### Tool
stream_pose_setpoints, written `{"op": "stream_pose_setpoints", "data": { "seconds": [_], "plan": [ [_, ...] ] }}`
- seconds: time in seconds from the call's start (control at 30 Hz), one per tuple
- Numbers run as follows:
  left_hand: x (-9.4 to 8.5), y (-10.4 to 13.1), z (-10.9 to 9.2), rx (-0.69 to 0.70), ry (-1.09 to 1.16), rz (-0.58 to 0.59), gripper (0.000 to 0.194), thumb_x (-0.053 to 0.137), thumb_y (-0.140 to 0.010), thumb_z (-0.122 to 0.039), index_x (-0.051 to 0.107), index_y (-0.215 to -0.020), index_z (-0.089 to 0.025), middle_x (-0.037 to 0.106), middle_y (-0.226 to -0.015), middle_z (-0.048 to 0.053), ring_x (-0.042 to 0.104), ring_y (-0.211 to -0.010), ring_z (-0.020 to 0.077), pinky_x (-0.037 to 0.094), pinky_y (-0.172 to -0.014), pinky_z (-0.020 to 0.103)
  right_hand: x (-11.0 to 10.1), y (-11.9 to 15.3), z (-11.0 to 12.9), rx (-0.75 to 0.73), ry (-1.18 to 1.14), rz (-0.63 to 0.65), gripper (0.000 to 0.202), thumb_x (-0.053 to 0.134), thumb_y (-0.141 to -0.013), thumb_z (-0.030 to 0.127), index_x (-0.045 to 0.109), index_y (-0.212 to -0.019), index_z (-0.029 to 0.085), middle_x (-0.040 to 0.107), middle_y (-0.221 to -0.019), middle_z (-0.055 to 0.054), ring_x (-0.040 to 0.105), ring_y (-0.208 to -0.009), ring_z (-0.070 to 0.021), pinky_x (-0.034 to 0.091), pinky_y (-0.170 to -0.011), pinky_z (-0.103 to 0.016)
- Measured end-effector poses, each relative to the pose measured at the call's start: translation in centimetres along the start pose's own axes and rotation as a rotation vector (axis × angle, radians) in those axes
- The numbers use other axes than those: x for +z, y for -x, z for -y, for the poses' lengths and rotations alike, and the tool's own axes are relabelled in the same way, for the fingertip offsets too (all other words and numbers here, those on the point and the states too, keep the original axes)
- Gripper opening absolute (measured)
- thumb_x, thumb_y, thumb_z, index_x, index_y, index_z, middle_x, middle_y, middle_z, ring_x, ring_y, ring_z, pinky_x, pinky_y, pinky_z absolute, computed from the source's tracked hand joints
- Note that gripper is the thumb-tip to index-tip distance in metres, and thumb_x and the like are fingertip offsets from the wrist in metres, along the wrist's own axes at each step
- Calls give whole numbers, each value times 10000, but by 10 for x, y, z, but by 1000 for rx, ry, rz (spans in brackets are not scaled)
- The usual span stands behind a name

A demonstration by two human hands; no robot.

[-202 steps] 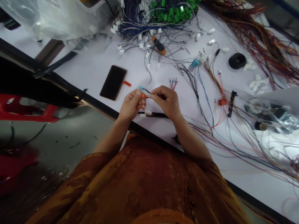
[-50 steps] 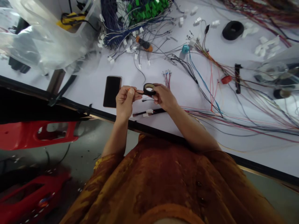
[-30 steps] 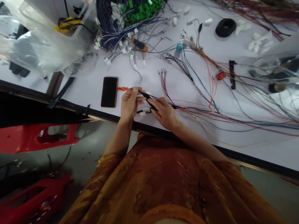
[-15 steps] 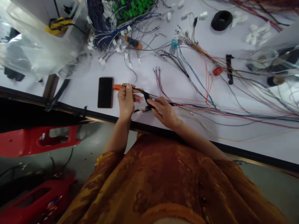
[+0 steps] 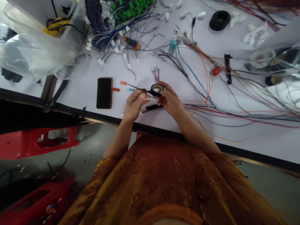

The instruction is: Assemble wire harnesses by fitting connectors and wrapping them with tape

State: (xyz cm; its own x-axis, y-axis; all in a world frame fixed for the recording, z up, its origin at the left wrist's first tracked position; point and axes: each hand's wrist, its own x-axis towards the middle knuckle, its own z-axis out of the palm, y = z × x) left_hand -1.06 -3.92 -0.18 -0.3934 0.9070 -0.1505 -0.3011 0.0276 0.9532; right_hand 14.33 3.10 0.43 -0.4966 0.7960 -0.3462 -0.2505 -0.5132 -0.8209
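Observation:
My right hand (image 5: pixel 172 99) holds a roll of black tape (image 5: pixel 153 91), its pale core facing up. My left hand (image 5: pixel 135 104) pinches a thin bundle of dark wires (image 5: pixel 134 86) just left of the roll. At the bundle's far end shows an orange connector (image 5: pixel 123 83); a small light-blue connector (image 5: pixel 128 89) pokes out close by. Beneath both hands lies a black-wrapped length of harness (image 5: pixel 152 107), partly covered by the fingers. Red wires with bare metal terminals (image 5: pixel 156 72) stick up just behind the tape roll.
A phone (image 5: pixel 104 93) lies left of my hands, with an orange strip (image 5: pixel 116 89) beside it. Behind are a screwdriver-like orange-black handle (image 5: pixel 131 42), green connectors (image 5: pixel 133 9), a blue connector (image 5: pixel 173 44) and a black ring (image 5: pixel 219 20). Long wires (image 5: pixel 234 114) run right. Red stools (image 5: pixel 23 142) stand below left.
The tape roll has come up into view in my right hand, which turned and rose slightly. My left hand moved right, away from the phone, and its grip is now nearer the roll.

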Motion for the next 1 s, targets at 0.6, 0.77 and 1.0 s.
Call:
{"op": "stream_pose_setpoints", "data": {
  "seconds": [0.6,0.77,1.0],
  "plan": [
    [11,7,14,335,-241,59,337,771,-845,-485,616,-768,-196,619,-798,-4,567,-776,113,482,-775,244,7,5,28,-675,1368,271,103,516,-954,148,575,-884,195,613,-912,-47,558,-874,-200,424,-780,-324],
    [11,-2,23,188,-207,-115,337,739,-891,-392,526,-721,-193,598,-697,-34,560,-663,84,473,-688,206,23,51,-4,-836,1630,472,213,464,-967,78,628,-942,211,665,-954,-56,584,-929,-232,401,-770,-363],
    [-9,-17,12,-212,55,-32,145,769,-847,-194,654,-932,-173,744,-871,9,728,-756,94,573,-742,205,-46,105,-27,-443,1735,332,156,567,-1001,265,657,-977,140,683,-1012,-125,597,-938,-255,431,-814,-378]
  ]
}}
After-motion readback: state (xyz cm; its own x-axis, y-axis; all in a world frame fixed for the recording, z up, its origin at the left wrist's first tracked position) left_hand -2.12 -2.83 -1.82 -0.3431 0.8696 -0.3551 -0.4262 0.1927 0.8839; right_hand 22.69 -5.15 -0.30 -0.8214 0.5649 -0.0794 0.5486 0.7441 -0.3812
